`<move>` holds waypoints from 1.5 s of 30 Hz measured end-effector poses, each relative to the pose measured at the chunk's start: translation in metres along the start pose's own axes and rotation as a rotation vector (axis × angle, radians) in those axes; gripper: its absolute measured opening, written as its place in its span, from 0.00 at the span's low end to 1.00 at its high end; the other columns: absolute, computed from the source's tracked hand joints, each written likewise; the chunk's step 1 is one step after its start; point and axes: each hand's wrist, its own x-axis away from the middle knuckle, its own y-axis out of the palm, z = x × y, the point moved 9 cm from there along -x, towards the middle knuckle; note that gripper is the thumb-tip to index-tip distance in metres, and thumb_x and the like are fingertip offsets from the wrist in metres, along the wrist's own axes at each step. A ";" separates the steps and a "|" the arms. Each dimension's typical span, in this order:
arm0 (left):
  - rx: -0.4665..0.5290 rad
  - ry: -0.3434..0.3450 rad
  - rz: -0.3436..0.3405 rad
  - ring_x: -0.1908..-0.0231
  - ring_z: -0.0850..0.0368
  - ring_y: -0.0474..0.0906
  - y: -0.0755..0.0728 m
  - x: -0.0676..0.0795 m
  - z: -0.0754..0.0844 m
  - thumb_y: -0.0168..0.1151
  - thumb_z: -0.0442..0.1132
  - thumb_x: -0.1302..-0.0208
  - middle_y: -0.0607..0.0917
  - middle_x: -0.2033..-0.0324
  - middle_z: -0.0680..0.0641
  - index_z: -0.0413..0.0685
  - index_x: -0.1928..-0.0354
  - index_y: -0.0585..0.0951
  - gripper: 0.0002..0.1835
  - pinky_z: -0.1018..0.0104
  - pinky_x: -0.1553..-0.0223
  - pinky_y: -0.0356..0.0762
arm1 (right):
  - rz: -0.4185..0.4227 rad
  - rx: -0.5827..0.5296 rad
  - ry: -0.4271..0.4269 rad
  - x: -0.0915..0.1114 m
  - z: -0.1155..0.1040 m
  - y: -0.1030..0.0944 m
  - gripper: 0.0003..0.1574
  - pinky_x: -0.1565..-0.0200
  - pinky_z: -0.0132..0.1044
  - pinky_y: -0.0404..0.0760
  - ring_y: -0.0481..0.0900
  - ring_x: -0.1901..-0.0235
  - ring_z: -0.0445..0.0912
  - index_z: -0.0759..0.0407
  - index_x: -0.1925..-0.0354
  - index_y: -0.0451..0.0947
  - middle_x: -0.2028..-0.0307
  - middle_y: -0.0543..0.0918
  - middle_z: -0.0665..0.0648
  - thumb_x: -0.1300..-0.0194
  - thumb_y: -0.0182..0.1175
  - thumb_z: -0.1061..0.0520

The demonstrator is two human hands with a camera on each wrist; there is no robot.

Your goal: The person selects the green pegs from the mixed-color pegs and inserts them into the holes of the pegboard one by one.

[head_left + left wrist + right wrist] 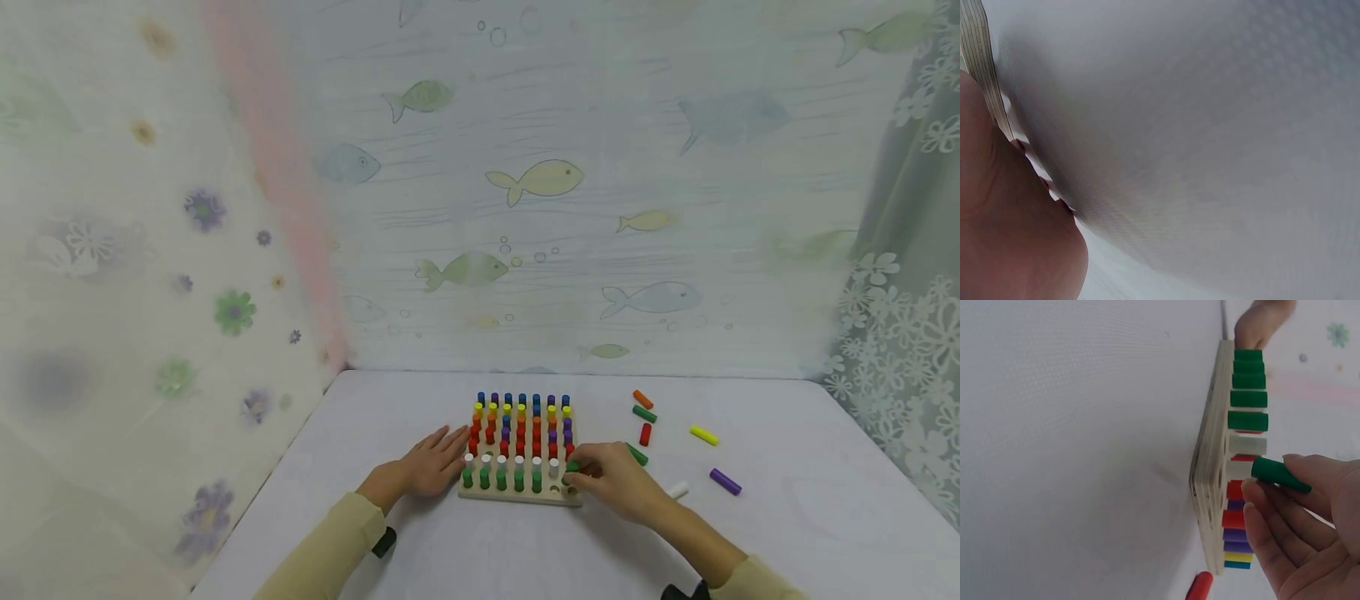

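Observation:
A wooden pegboard carries rows of upright coloured pegs: green in front, then white, with red, orange, purple, yellow and blue behind. My right hand pinches a green peg between thumb and fingers, over the board's front right corner. Two holes show in the front row there, below the peg. My left hand lies with straight fingers along the left edge of the board. In the left wrist view, only part of this hand shows beside the white cloth.
Loose pegs lie on the white tablecloth to the right: an orange one, a red one, a yellow one, a purple one, a white one and green ones. A fish-patterned curtain hangs behind the table.

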 end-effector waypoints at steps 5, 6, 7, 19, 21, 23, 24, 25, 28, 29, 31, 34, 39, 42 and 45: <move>0.003 0.002 -0.001 0.20 0.44 0.43 0.000 0.000 0.000 0.39 0.57 0.18 0.52 0.19 0.51 0.52 0.18 0.51 0.35 0.43 0.23 0.48 | -0.007 -0.013 -0.008 -0.002 0.002 0.007 0.07 0.67 0.29 0.83 0.81 0.70 0.35 0.60 0.59 0.86 0.69 0.88 0.46 0.32 0.68 0.58; 0.004 0.002 0.000 0.20 0.44 0.43 0.000 0.000 0.000 0.39 0.57 0.18 0.52 0.19 0.51 0.52 0.18 0.51 0.35 0.43 0.23 0.48 | -0.009 -0.013 -0.009 -0.003 0.002 0.008 0.07 0.67 0.29 0.83 0.82 0.70 0.35 0.60 0.59 0.86 0.68 0.88 0.47 0.32 0.68 0.58; 0.002 0.003 0.000 0.20 0.44 0.43 0.000 0.001 0.000 0.39 0.57 0.18 0.52 0.18 0.51 0.52 0.18 0.51 0.35 0.43 0.23 0.48 | -0.011 -0.014 -0.010 -0.003 0.002 0.009 0.06 0.66 0.29 0.83 0.82 0.70 0.35 0.60 0.59 0.86 0.68 0.88 0.47 0.32 0.68 0.58; 0.008 -0.002 -0.009 0.20 0.45 0.42 0.001 0.001 -0.001 0.38 0.57 0.18 0.51 0.18 0.52 0.53 0.17 0.50 0.35 0.43 0.23 0.48 | -0.035 -0.006 0.003 -0.008 0.003 0.021 0.05 0.66 0.29 0.82 0.81 0.69 0.36 0.58 0.60 0.87 0.69 0.87 0.45 0.33 0.70 0.58; 0.010 -0.003 -0.008 0.20 0.45 0.43 0.000 0.001 0.000 0.38 0.57 0.18 0.51 0.18 0.52 0.53 0.17 0.50 0.35 0.43 0.23 0.48 | -0.034 -0.001 0.005 -0.008 0.004 0.022 0.05 0.66 0.29 0.82 0.81 0.69 0.37 0.58 0.60 0.87 0.69 0.87 0.45 0.34 0.70 0.58; 0.013 -0.002 -0.005 0.20 0.44 0.43 0.000 0.001 0.000 0.39 0.57 0.18 0.51 0.18 0.52 0.53 0.17 0.50 0.35 0.43 0.23 0.48 | -0.033 0.002 0.007 -0.009 0.004 0.023 0.05 0.66 0.29 0.82 0.80 0.70 0.37 0.58 0.60 0.87 0.69 0.86 0.45 0.34 0.70 0.58; 0.012 -0.002 -0.004 0.20 0.44 0.43 -0.001 0.002 0.000 0.39 0.57 0.18 0.51 0.18 0.52 0.53 0.17 0.51 0.35 0.43 0.23 0.48 | -0.032 0.004 0.007 -0.009 0.004 0.023 0.05 0.66 0.28 0.82 0.80 0.70 0.36 0.58 0.60 0.87 0.69 0.86 0.45 0.34 0.70 0.58; 0.012 -0.001 -0.003 0.20 0.44 0.43 -0.001 0.002 0.000 0.39 0.57 0.18 0.51 0.18 0.52 0.53 0.17 0.51 0.35 0.43 0.23 0.48 | -0.031 0.006 0.005 -0.009 0.004 0.023 0.05 0.66 0.28 0.82 0.80 0.70 0.36 0.59 0.60 0.87 0.69 0.86 0.45 0.34 0.70 0.58; 0.011 0.003 0.000 0.20 0.44 0.43 -0.001 0.002 0.001 0.39 0.57 0.18 0.52 0.18 0.51 0.52 0.18 0.51 0.35 0.43 0.23 0.48 | -0.035 0.010 0.007 -0.010 0.005 0.025 0.05 0.67 0.28 0.82 0.80 0.70 0.36 0.59 0.60 0.87 0.69 0.86 0.45 0.34 0.70 0.59; 0.009 0.003 0.000 0.20 0.44 0.43 0.000 0.002 0.001 0.38 0.57 0.18 0.52 0.18 0.51 0.52 0.18 0.51 0.35 0.43 0.23 0.48 | -0.037 0.013 0.008 -0.010 0.005 0.025 0.05 0.67 0.28 0.81 0.80 0.70 0.35 0.59 0.60 0.87 0.69 0.86 0.45 0.34 0.70 0.59; 0.006 0.004 0.000 0.20 0.44 0.43 0.000 0.002 0.001 0.38 0.57 0.18 0.52 0.18 0.51 0.52 0.18 0.51 0.35 0.43 0.23 0.48 | -0.040 0.020 0.013 -0.010 0.005 0.026 0.05 0.67 0.28 0.81 0.80 0.70 0.35 0.59 0.60 0.87 0.69 0.86 0.45 0.34 0.70 0.59; -0.001 0.003 0.002 0.20 0.44 0.43 0.000 0.001 0.000 0.38 0.57 0.18 0.52 0.19 0.52 0.52 0.18 0.51 0.35 0.44 0.23 0.48 | -0.044 0.030 0.028 -0.011 0.006 0.027 0.06 0.67 0.28 0.81 0.79 0.69 0.36 0.59 0.60 0.87 0.68 0.85 0.45 0.35 0.70 0.59; -0.006 0.002 0.004 0.20 0.45 0.43 0.001 0.000 -0.001 0.38 0.58 0.18 0.52 0.19 0.52 0.53 0.17 0.51 0.35 0.44 0.22 0.48 | -0.044 0.059 0.059 -0.011 0.007 0.029 0.06 0.67 0.28 0.79 0.77 0.69 0.38 0.57 0.60 0.88 0.68 0.84 0.45 0.36 0.71 0.59; 0.001 0.000 0.003 0.20 0.45 0.43 0.000 0.001 0.000 0.38 0.58 0.18 0.52 0.19 0.52 0.53 0.17 0.51 0.35 0.44 0.22 0.48 | -0.040 0.080 0.056 -0.011 0.006 0.029 0.06 0.67 0.28 0.78 0.75 0.69 0.37 0.58 0.60 0.88 0.69 0.83 0.44 0.36 0.72 0.59; 0.006 -0.001 0.005 0.20 0.45 0.43 -0.001 0.002 0.001 0.38 0.58 0.18 0.52 0.19 0.52 0.53 0.17 0.51 0.35 0.44 0.23 0.48 | -0.028 0.084 0.031 -0.011 0.002 0.028 0.06 0.68 0.28 0.78 0.74 0.70 0.36 0.59 0.61 0.88 0.69 0.83 0.44 0.37 0.72 0.60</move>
